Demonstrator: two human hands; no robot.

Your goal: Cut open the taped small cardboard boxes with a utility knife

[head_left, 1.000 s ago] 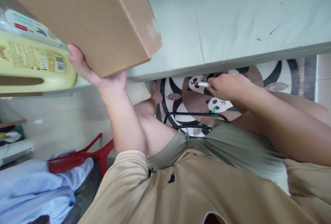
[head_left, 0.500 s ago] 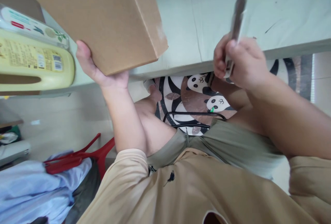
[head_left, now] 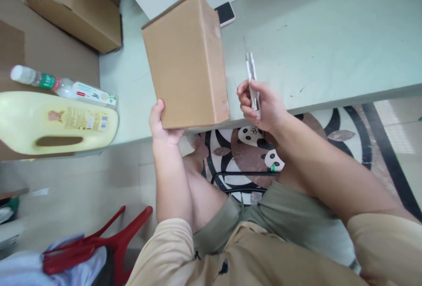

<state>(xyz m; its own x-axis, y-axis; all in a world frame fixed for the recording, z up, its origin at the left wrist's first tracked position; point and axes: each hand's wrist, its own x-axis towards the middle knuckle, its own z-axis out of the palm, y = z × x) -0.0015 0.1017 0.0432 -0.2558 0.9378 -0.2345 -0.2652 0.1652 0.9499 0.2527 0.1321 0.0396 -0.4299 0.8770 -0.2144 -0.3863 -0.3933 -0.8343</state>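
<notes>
A closed brown cardboard box (head_left: 181, 66) is tilted at the table's near edge. My left hand (head_left: 161, 123) grips its near left corner, thumb on the left side and fingers partly hidden underneath. To the right of the box, my right hand (head_left: 263, 103) is closed around a slim whitish utility knife (head_left: 252, 72). The knife points away from me, and its blurred thin tip stands apart from the box. My thumb lies along the knife's body.
The pale green table (head_left: 323, 35) carries a phone (head_left: 226, 14) behind the box. On the left lie a large yellow jug (head_left: 89, 121), a clear plastic bottle (head_left: 66, 87) and another cardboard box (head_left: 79, 9). A red chair (head_left: 115, 242) with clothes stands lower left.
The view has shifted, showing more of the table. The box now appears lower and farther right. My right hand has come nearer to the box, with the knife still in it.
</notes>
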